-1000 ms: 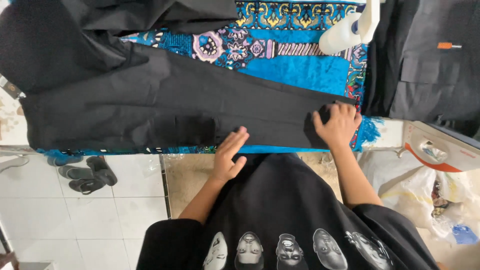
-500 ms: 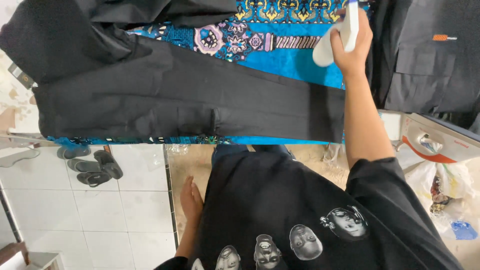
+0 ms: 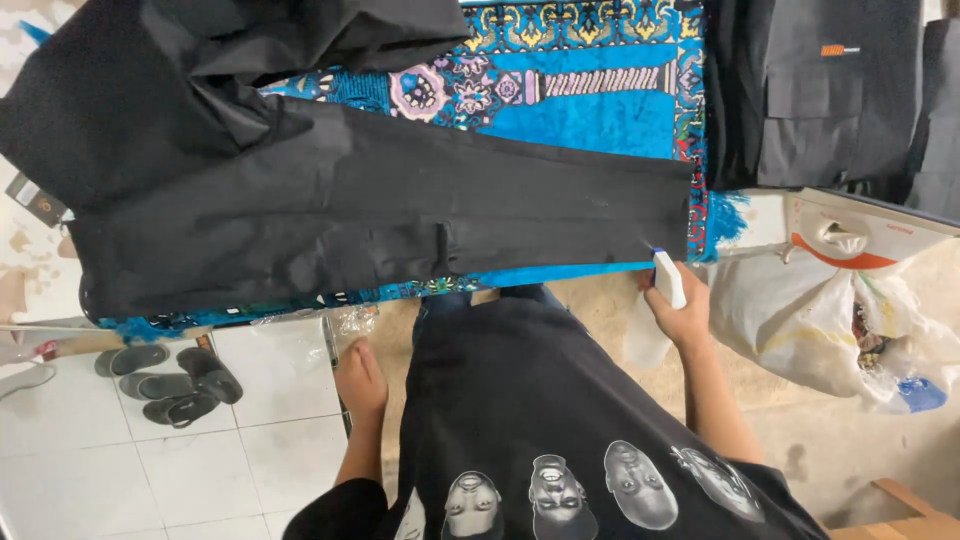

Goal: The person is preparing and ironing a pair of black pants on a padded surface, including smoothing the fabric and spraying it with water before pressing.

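Note:
Black trousers (image 3: pixel 380 215) lie flat across a blue patterned cloth (image 3: pixel 590 95) that covers the table. My right hand (image 3: pixel 680 310) grips a white spray bottle (image 3: pixel 662 300) just below the table's near edge, its blue-tipped nozzle next to the trouser hem. My left hand (image 3: pixel 360 380) hangs at my side below the table, fingers together, holding nothing and touching nothing. My black printed shirt fills the lower middle of the view.
More black garments (image 3: pixel 820 90) lie folded at the right end of the table. A white and orange iron (image 3: pixel 850 235) rests at the right. Plastic bags (image 3: pixel 830 320) sit on the floor to the right. Dark sandals (image 3: pixel 165 375) lie on the white tiles at left.
My right hand has brought the spray bottle from above the far side of the cloth down to the near edge by the hem. My left hand, earlier on the trousers, now hangs at my side.

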